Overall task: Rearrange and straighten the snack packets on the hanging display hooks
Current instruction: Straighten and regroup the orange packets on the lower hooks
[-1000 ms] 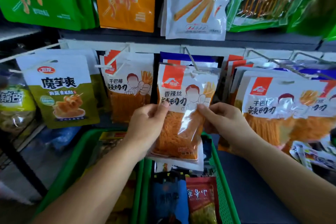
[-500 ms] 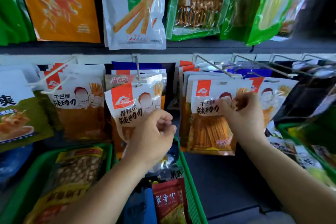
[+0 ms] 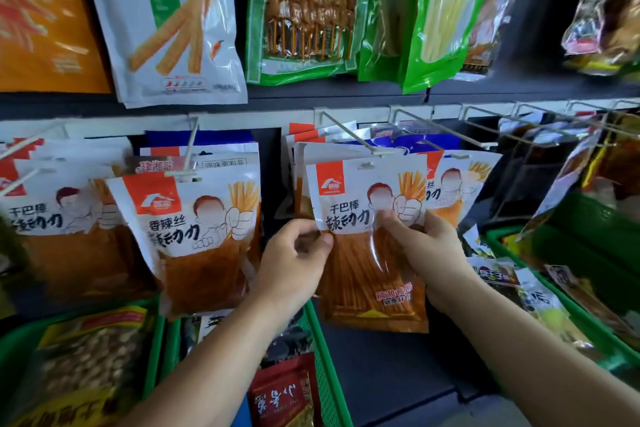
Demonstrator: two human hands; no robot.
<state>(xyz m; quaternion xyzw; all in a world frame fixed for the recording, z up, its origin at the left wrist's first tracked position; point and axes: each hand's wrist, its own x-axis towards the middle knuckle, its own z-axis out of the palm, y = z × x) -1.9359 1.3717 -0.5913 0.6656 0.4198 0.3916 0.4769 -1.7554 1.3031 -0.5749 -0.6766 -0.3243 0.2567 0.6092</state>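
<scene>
Between left hand [image 3: 294, 255] and right hand [image 3: 429, 250]: hanging orange packet [image 3: 367, 239], pinched.

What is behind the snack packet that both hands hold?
More packets hang behind it; only their white and orange tops show. The held packet covers the rest.

I find one clear channel at centre frame: the dark gap [image 3: 272, 163] between the left packet stack [image 3: 194, 218] and right packet stack [image 3: 346, 191]. The bare shelf [image 3: 388, 378] at lower centre is open too, hemmed by green baskets [image 3: 322, 357]. Wire hooks [image 3: 349, 133] jut forward toward me at upper right.
</scene>
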